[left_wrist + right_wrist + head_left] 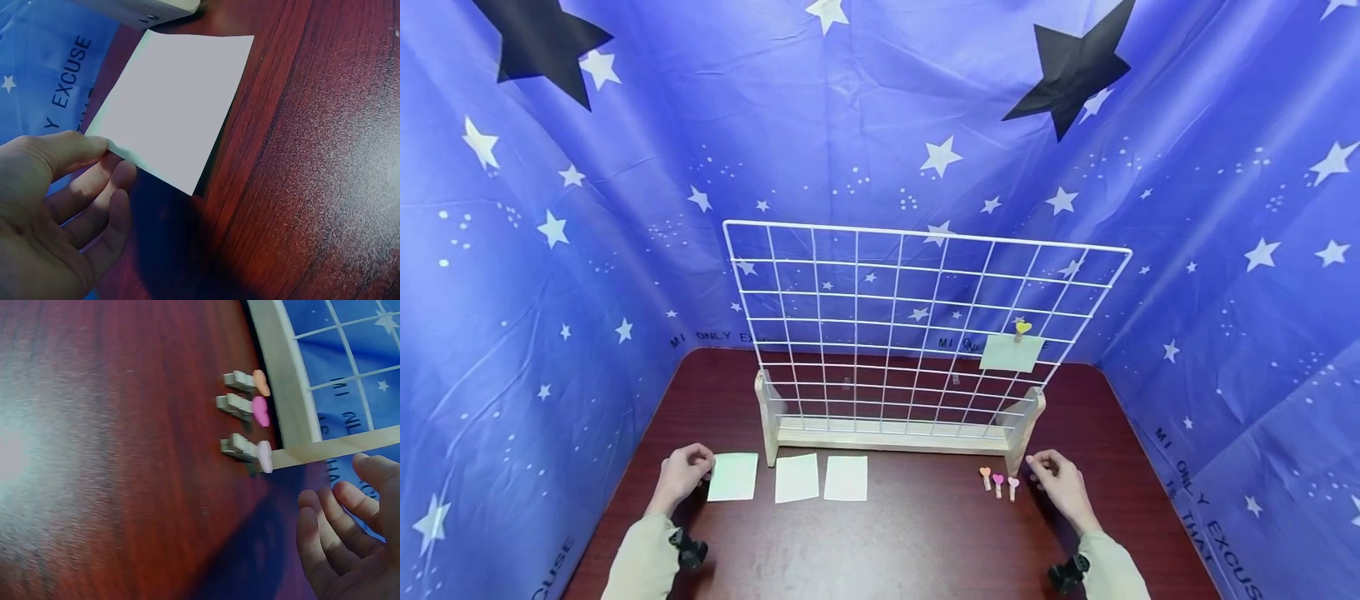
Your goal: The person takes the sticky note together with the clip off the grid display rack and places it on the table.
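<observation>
My left hand point(682, 475) pinches a corner of a pale square paper note point(175, 103) between thumb and fingers, at the left of the table. To the right of it lie two more notes, one middle note point(797, 478) and one right note point(846, 478). My right hand point(1058, 482) holds nothing; its fingers are loosely bent beside the right foot of the stand. Close to its left are three small wooden clothespins with heart tops: an orange one point(245, 382), a pink one point(244, 407) and a pale pink one point(249, 452).
A white wire grid point(880, 297) leans back in a wooden stand point(891, 437) across the middle of the table. At its lower right hangs a paper note point(1009, 353), held by a clothespin with a yellow heart point(1022, 329). Blue star-patterned cloth point(880, 125) surrounds the dark red table point(895, 550).
</observation>
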`<state>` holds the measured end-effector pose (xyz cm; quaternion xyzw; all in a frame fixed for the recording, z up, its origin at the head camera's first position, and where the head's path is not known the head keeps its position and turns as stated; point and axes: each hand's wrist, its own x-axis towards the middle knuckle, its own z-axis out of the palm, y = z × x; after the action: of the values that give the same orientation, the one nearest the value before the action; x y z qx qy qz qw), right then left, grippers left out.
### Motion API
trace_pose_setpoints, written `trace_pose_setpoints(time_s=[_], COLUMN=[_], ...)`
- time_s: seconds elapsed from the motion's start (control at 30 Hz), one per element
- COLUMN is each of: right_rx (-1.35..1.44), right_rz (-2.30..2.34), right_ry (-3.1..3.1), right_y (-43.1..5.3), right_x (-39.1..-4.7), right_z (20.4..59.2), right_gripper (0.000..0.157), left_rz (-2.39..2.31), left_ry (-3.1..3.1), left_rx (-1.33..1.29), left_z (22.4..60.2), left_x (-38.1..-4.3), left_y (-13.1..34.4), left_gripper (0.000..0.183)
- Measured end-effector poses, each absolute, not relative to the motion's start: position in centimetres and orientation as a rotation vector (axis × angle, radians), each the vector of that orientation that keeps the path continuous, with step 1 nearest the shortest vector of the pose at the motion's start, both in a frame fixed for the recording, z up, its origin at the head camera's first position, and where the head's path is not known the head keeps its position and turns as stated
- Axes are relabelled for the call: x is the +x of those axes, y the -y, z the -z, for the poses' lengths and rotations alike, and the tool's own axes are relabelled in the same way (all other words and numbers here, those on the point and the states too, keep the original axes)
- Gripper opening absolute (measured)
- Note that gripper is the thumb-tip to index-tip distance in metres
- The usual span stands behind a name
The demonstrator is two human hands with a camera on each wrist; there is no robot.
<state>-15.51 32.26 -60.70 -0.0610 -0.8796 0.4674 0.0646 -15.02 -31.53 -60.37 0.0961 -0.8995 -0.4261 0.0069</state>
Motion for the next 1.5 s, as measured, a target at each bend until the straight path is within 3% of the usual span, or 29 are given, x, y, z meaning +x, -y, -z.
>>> trace_pose_setpoints(time_s=[0.53, 1.5], right_rx=[-0.132, 0.113], right_rz=[-1.337, -1.268], right_ry=[2.554, 2.390], right_y=[-32.5, -29.7], right_x=[-16.3, -17.2], right_z=[57.9, 49.0], right_gripper=[0.025, 0.012], left_rz=[1.249, 1.201], left_ry=[2.869, 2.818], left_rx=[0.367, 0.302], left_z=[60.9, 60.4], left_x=[-16.2, -14.5], left_y=[32.3, 33.2], left_gripper=[0.009, 0.007])
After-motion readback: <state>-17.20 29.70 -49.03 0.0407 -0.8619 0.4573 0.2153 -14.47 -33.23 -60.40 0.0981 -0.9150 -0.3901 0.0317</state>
